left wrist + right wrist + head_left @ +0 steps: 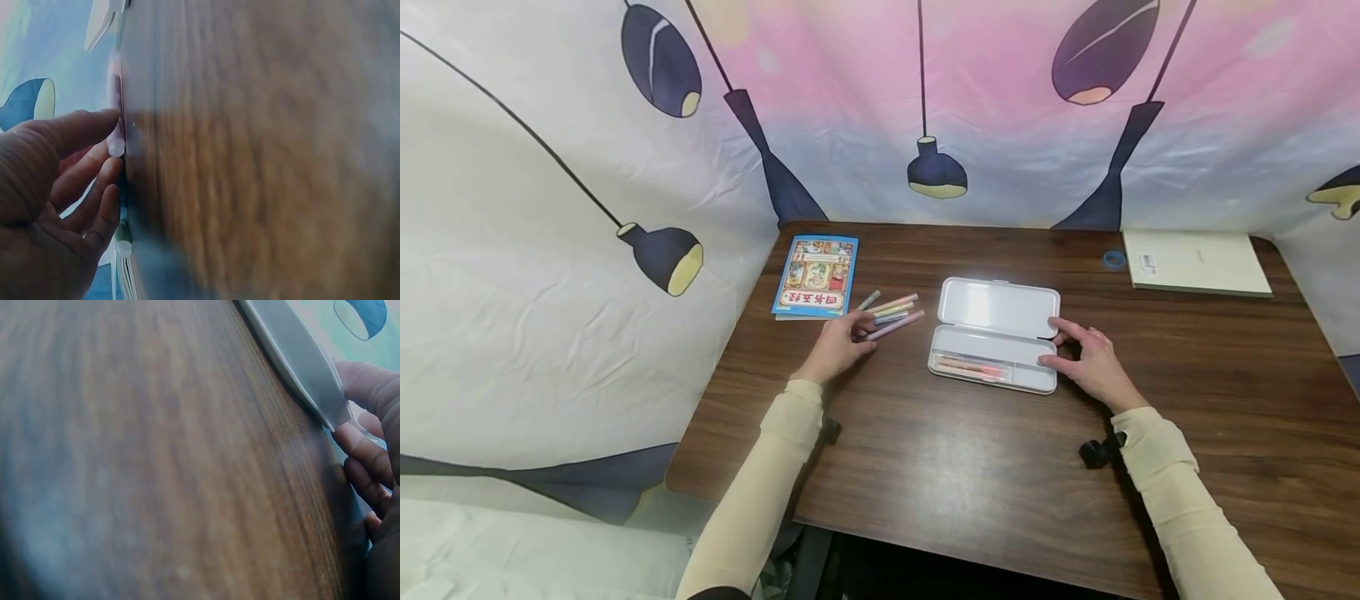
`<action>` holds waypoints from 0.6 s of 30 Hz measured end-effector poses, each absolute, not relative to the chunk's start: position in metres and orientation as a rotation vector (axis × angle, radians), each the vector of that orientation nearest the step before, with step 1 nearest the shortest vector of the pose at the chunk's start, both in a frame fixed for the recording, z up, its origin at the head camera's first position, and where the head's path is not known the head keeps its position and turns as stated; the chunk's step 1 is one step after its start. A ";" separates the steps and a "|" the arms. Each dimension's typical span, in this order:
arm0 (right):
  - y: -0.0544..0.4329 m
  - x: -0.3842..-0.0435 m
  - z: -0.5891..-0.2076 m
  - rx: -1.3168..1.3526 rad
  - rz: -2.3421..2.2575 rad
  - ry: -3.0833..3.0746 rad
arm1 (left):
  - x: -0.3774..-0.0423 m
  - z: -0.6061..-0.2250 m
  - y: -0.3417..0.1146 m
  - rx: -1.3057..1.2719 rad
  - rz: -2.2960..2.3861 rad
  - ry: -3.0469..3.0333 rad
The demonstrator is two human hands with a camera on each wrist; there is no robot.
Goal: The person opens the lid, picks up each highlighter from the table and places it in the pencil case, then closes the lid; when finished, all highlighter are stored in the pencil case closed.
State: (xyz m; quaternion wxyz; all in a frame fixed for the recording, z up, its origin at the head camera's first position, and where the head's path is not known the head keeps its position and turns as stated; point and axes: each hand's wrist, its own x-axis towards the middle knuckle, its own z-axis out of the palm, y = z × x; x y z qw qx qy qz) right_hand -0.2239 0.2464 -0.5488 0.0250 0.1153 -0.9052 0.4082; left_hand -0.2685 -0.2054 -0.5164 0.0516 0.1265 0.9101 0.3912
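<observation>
A white pencil case (973, 340) lies unfolded on the table, its lid (996, 307) tipped back. Some pink-tipped pens (972, 367) rest in its front compartment. At the case's right end, my right hand (1093, 367) grips the edge between thumb and fingers; the right wrist view shows the thumb on the case wall (300, 356). Left of the case, several pastel pens (891, 308) lie in a loose bunch. My left hand (842, 343) pinches the near end of a purple pen (116, 134) with thumb and fingers, the pen lying close along the tabletop.
A blue-covered booklet (815, 277) lies behind my left hand. At the back right are a pale flat book or box (1198, 265) and a blue ring (1114, 260), perhaps tape. A printed cloth (865, 117) hangs behind the wooden table (925, 450).
</observation>
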 end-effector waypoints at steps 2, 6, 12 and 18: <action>0.247 -0.224 -0.549 0.356 1.263 -2.802 | -0.271 -0.517 -0.203 0.380 1.179 2.779; 0.247 -0.224 -0.549 0.352 1.262 -2.815 | -0.274 -0.519 -0.200 0.358 1.156 2.800; 0.248 -0.223 -0.550 0.335 1.271 -2.828 | -0.275 -0.521 -0.196 0.330 1.125 2.823; 0.248 -0.223 -0.550 0.348 1.276 -2.802 | -0.273 -0.519 -0.195 0.318 1.168 2.831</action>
